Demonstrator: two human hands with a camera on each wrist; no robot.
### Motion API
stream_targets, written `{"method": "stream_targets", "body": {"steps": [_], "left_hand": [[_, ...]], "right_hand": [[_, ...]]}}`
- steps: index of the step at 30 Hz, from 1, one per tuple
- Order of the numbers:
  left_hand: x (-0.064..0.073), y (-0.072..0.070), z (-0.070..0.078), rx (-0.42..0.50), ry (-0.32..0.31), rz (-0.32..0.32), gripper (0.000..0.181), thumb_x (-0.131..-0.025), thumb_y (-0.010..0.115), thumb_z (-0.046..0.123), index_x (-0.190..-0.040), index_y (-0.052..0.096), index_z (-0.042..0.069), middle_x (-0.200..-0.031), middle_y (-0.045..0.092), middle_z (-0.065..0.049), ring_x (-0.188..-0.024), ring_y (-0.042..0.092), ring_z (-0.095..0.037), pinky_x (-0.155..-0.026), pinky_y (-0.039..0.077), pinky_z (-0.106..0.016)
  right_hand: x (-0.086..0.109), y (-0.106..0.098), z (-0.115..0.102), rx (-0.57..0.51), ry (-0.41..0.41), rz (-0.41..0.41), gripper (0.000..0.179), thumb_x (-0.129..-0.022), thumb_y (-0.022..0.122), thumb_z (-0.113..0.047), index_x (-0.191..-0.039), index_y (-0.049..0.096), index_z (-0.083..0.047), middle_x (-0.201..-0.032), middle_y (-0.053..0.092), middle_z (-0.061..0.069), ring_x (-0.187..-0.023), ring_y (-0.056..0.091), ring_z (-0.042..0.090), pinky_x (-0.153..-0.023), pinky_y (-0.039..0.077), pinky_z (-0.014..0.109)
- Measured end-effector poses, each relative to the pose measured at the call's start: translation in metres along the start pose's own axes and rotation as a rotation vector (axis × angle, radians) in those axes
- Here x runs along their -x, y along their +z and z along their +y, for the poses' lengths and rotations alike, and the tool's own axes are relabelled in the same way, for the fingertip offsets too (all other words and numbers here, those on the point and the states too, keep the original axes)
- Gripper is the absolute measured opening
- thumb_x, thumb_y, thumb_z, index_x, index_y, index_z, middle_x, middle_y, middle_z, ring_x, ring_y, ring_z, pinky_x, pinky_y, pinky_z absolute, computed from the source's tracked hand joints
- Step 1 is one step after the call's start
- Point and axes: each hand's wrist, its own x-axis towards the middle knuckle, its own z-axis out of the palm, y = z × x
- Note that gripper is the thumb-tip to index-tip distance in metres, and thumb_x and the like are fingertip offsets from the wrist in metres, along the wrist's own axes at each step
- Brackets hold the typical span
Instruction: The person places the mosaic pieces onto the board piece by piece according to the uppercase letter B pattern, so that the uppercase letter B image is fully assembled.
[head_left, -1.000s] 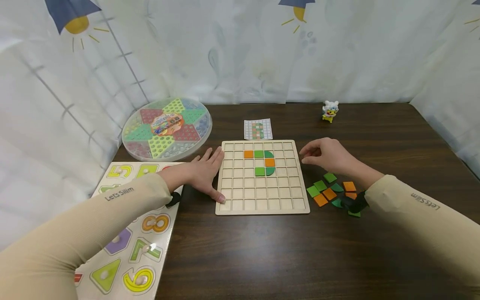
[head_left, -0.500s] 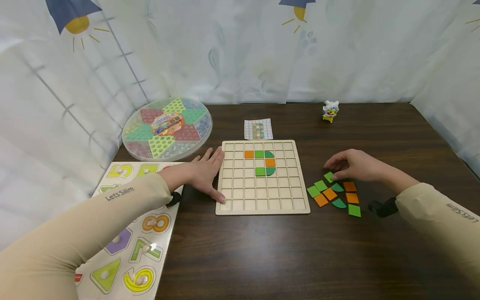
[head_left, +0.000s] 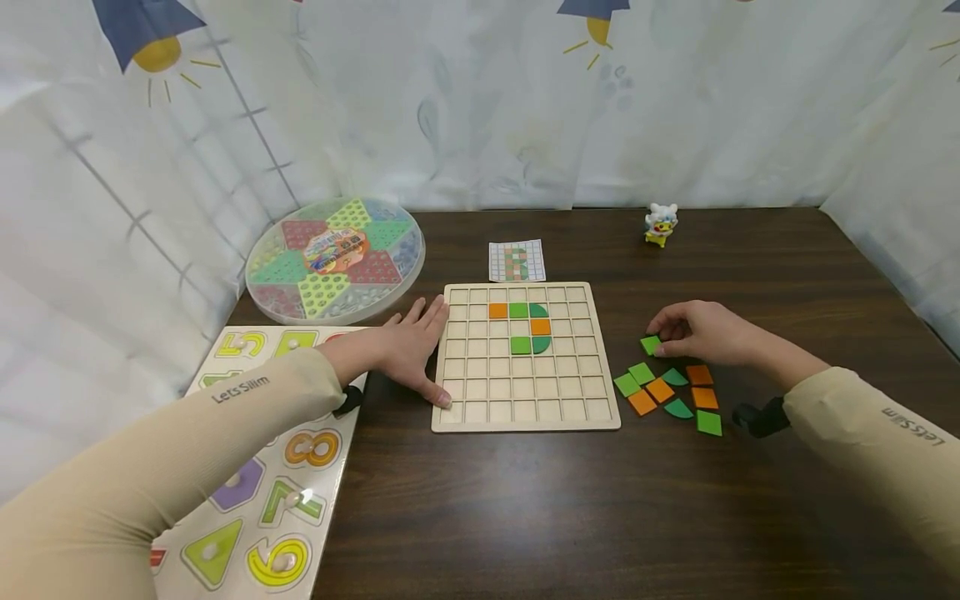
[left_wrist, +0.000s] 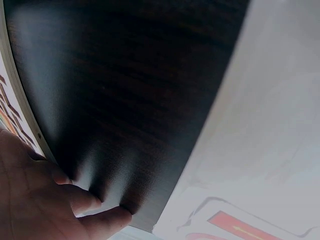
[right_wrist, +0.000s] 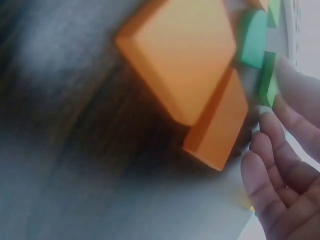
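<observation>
My right hand pinches a light green square tile between thumb and fingers, to the right of the wooden grid board. The right wrist view shows that green tile edge-on at the thumb. Just below the hand lie loose orange and green tiles, among them an orange square and a dark green quarter-circle. With fingers spread, my left hand rests along the board's left edge, its thumb on the lower left corner. Several orange and green tiles, including an orange square, sit in the board's cells.
A small printed pattern card lies behind the board. To the left are a round Chinese checkers set and a shape-and-number peg puzzle under my left forearm. A small figurine stands at the back right.
My right hand has moved from beside the board back to the loose tiles and taken a green square, shifting it slightly left. The left hand has stayed on the board.
</observation>
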Motion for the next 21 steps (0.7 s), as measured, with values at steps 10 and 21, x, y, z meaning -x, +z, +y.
{"method": "stream_targets", "body": {"steps": [10,21], "left_hand": [[0.000,0.000,0.000,-0.009,0.000,-0.001,0.141,-0.078,0.078,0.068,-0.161,-0.009,-0.005,-0.169,-0.016,-0.024,-0.156,-0.008,-0.049,-0.121,0.014,-0.070],[0.000,0.000,0.001,-0.007,0.000,-0.002,0.141,-0.078,0.077,0.069,-0.161,-0.009,-0.004,-0.169,-0.017,-0.024,-0.157,-0.008,-0.049,-0.121,0.014,-0.070]], "right_hand": [[-0.003,0.001,-0.006,0.024,-0.010,0.023,0.022,-0.094,0.074,-0.011,-0.112,0.069,0.001,-0.099,0.071,0.007,-0.087,0.064,0.018,-0.078,0.056,0.040],[-0.020,0.004,-0.030,-0.043,0.012,0.142,0.027,-0.097,0.072,-0.014,-0.119,0.068,0.001,-0.108,0.071,0.016,-0.098,0.067,0.027,-0.087,0.056,0.047]]}}
